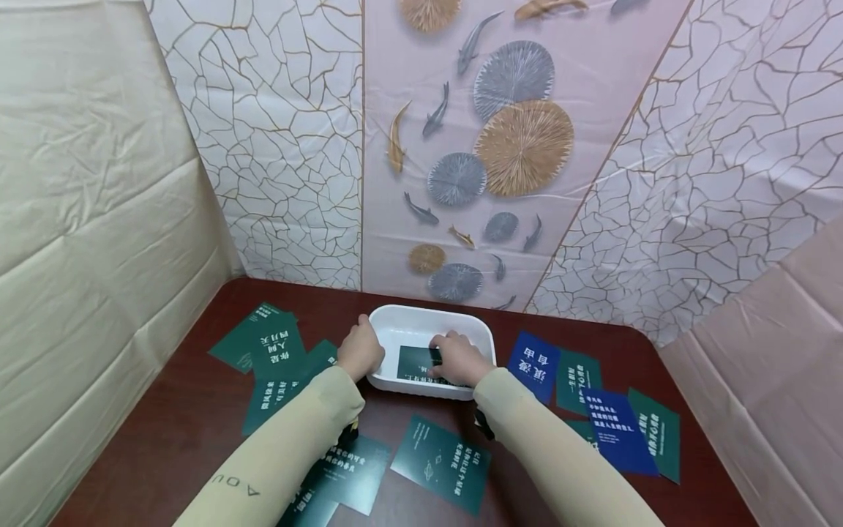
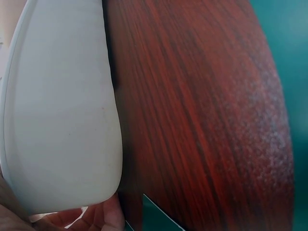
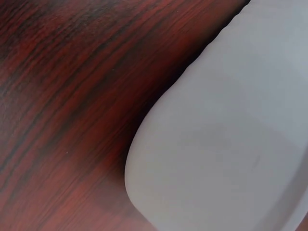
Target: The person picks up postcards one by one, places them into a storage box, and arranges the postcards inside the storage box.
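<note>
A white plastic basin (image 1: 408,316) stands on the table near its far edge. My left hand (image 1: 361,349) grips the basin's left end; in the left wrist view its fingers (image 2: 109,211) curl around below the white wall (image 2: 62,106). Inside the basin lies a green card (image 1: 415,362) with white lettering. My right hand (image 1: 459,359) reaches over the right rim, its finger and thumb bent down over this card and apart from each other. Whether they pinch it I cannot tell. The right wrist view has only the basin's outer wall (image 3: 216,130) and the tabletop.
Green cards (image 1: 279,351) overlap at the left, and more (image 1: 356,468) lie under the left forearm. Another green card (image 1: 443,462) is between the arms. Blue cards (image 1: 619,432) and green cards (image 1: 661,432) spread over the right side. Patterned cloth (image 1: 296,146) hangs behind the table.
</note>
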A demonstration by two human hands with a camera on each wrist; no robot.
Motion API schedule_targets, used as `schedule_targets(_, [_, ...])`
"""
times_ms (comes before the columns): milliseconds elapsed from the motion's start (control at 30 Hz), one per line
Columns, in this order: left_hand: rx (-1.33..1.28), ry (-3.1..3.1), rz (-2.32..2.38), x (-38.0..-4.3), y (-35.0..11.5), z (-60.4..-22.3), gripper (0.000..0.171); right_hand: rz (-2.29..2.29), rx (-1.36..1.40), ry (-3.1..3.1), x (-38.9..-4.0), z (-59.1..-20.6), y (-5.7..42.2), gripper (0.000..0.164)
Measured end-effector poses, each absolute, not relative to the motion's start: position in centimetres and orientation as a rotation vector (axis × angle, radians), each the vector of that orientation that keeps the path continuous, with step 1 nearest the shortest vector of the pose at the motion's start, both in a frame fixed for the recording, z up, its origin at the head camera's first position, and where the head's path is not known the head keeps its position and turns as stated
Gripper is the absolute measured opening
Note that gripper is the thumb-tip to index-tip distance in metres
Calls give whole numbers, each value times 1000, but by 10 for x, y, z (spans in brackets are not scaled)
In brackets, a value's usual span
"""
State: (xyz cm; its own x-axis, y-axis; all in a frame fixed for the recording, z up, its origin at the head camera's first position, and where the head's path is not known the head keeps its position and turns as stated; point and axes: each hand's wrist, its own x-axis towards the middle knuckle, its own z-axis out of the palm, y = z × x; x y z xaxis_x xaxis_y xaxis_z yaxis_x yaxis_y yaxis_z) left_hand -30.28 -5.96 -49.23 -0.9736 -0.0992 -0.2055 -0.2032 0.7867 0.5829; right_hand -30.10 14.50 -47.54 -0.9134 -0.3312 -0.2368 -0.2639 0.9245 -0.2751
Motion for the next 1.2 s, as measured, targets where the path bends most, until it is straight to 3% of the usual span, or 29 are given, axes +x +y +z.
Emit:
schedule_targets(733, [-235,2801,982,-300,-59,-490,74,-461,-481,2817,-295,-472,148,59])
schedule_targets(1000, [-222,2794,999,-299,-60,-489,73,-849,-468,2895,-286,-435,168,58])
schedule_targets(1200, [-217,2798,1005,-300,-60,-489,74,-894,-313,3021,-288,-421,206,52])
